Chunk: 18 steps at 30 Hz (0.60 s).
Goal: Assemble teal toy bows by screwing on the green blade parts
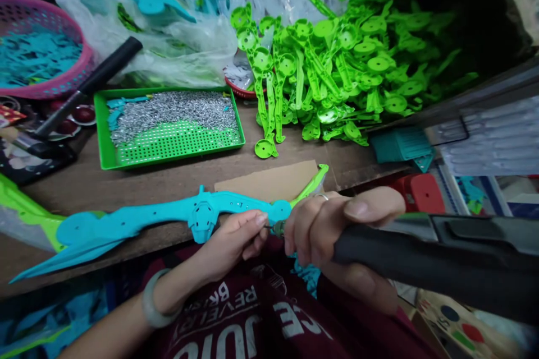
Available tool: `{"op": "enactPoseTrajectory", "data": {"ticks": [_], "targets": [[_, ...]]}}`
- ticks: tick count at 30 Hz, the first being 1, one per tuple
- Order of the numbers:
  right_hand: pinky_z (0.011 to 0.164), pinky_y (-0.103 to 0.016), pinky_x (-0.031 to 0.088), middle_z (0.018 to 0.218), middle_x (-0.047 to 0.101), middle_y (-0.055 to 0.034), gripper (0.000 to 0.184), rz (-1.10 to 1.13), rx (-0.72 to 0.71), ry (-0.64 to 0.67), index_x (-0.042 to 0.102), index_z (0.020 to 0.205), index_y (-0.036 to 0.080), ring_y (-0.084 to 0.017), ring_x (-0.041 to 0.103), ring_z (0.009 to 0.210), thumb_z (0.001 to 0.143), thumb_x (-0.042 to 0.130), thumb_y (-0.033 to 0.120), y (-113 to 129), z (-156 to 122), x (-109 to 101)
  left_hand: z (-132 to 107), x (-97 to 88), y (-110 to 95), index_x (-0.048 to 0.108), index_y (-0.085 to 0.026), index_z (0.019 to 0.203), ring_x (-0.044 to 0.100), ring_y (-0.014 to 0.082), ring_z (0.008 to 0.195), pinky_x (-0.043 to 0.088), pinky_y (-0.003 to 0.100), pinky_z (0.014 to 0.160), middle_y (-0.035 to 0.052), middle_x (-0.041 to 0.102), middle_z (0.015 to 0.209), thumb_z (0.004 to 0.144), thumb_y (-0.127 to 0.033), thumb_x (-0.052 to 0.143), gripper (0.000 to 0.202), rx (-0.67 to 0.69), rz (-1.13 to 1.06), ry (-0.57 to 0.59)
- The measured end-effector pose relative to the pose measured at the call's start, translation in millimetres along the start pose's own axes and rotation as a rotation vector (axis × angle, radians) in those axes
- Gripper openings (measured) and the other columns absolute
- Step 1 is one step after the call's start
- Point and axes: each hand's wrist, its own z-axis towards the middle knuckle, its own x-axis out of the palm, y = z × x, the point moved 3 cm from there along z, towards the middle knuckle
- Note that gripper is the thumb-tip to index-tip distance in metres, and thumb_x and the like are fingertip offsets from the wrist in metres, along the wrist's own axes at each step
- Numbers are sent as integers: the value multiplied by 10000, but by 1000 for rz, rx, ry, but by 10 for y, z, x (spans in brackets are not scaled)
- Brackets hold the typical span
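Observation:
A long turquoise plastic part (pixel 168 217) lies along the front edge of the wooden bench, with a lime green piece (pixel 312 182) sticking out at its right end. My left hand (pixel 236 238) is closed in a pinch at the tip of a powered screwdriver, apparently on a small screw that I cannot make out clearly. My right hand (pixel 337 224) is wrapped round the black and grey screwdriver (pixel 438 258), whose tip (pixel 278 228) touches the turquoise part's right end.
A green perforated tray (pixel 168 143) holds a heap of small metal screws. A pile of lime green plastic parts (pixel 337 67) fills the back right. A pink basket (pixel 46 45) of turquoise pieces stands back left, beside a black-handled tool (pixel 90 81) and plastic bags (pixel 168 39).

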Motion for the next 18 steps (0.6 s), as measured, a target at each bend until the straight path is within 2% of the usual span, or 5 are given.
{"op": "enactPoseTrajectory", "data": {"ticks": [4, 6, 13, 16, 18], "targets": [[485, -271, 551, 567, 548, 114, 426, 68, -36, 98, 458, 1154, 340, -122, 591, 444, 814, 714, 331, 74, 17, -20, -22, 44, 8, 472, -187, 678, 251, 58, 459, 196, 231, 462, -74, 380, 545, 913, -582, 590, 474, -81, -166, 167], [458, -251, 535, 535, 516, 136, 462, 55, -96, 78, 463, 1124, 347, -108, 560, 402, 775, 765, 369, 111, -1, -17, -31, 57, 17, 483, -186, 689, 250, 55, 451, 208, 223, 457, -77, 381, 545, 916, -585, 591, 472, -76, -164, 168], [480, -332, 566, 607, 546, 65, 348, 25, 1, -169, 495, 1193, 318, -155, 610, 504, 874, 632, 291, 162, -36, 56, -15, 102, -22, 610, -192, 792, 566, 149, 630, 488, 298, 648, 19, 624, 690, 985, -594, 463, 469, 363, 301, -234], [467, -339, 549, 615, 533, 60, 384, -28, -78, -284, 517, 1222, 321, -150, 573, 482, 854, 623, 295, 105, -57, 0, -1, 76, -2, 651, -174, 1168, 665, 230, 1012, 521, 385, 904, 120, 718, 1120, 1046, -462, 378, 415, 531, 727, -412], [472, -341, 543, 625, 541, 58, 388, -103, -93, -324, 530, 1222, 323, -150, 570, 485, 848, 619, 274, 13, -121, -80, 26, 57, 40, 525, -139, 1399, 568, 305, 1280, 462, 465, 1048, 184, 592, 1408, 1013, -472, 467, 513, 619, 1115, -470]]}}
